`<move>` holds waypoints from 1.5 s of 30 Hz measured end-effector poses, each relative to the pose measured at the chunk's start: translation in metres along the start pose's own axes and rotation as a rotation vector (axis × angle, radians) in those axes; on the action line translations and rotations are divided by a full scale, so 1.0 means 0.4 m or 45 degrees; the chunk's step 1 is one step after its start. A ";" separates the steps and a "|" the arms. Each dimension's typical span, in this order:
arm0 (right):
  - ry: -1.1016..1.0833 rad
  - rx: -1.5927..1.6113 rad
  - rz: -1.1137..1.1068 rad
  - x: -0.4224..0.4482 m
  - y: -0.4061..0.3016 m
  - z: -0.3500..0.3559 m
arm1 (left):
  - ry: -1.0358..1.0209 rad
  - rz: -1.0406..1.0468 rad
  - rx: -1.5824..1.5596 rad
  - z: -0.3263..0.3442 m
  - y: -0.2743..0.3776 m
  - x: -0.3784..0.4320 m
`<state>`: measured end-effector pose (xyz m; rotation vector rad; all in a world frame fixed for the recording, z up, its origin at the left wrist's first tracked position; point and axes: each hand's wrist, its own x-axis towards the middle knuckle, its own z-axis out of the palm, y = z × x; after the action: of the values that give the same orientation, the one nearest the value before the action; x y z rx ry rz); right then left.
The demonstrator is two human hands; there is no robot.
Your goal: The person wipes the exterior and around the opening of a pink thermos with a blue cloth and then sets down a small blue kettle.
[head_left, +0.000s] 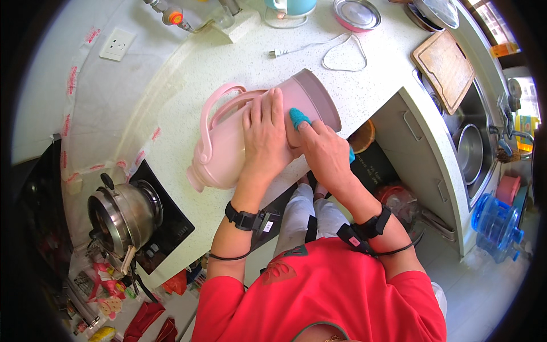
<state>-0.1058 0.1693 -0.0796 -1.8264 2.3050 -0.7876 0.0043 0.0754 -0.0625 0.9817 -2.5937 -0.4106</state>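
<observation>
A pink thermos flask (226, 149) lies tilted on its side over the white speckled countertop (175, 124), its spout towards the lower left and its grey-mauve base towards the upper right. Its looped handle (207, 124) faces the wall side. My left hand (266, 132) rests flat on the flask's body, fingers stretched across it. In my right hand (322, 149) is a teal cloth (299, 117), pressed to the flask near the base. A bit of the cloth shows below that hand; the rest is hidden by my fingers.
A steel pot (128, 213) stands on the black cooktop (171, 226) at left. Behind the flask lie a white power cord (316, 44), a round metal-topped base (357, 15) and a blue kettle (295, 6). At right, a wooden cutting board (444, 70) spans the sink (483, 107).
</observation>
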 end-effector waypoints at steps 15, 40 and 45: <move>0.004 -0.006 0.040 -0.052 0.010 0.007 | -0.060 -0.041 0.047 -0.007 0.000 -0.003; 0.082 -0.017 0.041 -0.101 0.043 0.032 | -0.074 -0.045 0.099 -0.002 -0.003 0.006; 0.083 -0.031 0.129 -0.007 0.029 -0.016 | -0.085 -0.047 0.097 -0.007 -0.004 0.004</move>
<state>-0.1176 0.1758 -0.0799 -1.7020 2.4354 -0.8196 0.0051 0.0728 -0.0601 1.0600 -2.6719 -0.3625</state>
